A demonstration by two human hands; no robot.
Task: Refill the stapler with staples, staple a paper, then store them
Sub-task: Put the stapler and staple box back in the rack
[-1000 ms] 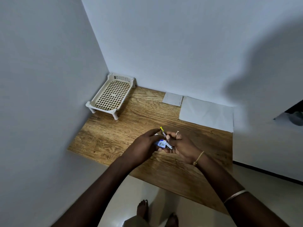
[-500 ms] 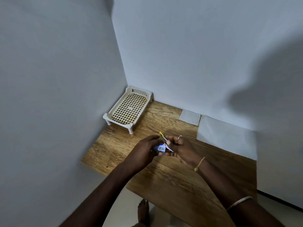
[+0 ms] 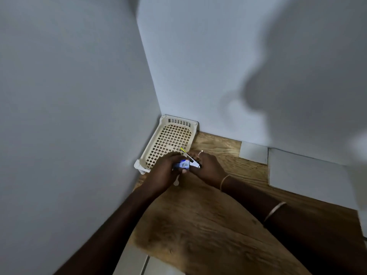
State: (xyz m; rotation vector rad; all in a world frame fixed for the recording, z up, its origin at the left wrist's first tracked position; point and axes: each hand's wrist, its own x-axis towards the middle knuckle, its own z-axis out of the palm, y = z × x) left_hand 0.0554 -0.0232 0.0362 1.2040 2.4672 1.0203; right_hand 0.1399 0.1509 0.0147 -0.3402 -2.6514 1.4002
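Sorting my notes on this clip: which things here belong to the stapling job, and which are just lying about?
In the job: stapler, right hand; blue staple box, left hand; large paper sheet; cream basket, probably storage.
Lying about: small white sheet, use unclear.

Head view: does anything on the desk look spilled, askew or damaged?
Nothing stands out. The basket sits upright in the corner, the small sheet and large sheet lie flat by the back wall, and the left hand grips a blue box beside the stapler in the right hand, over the desk.
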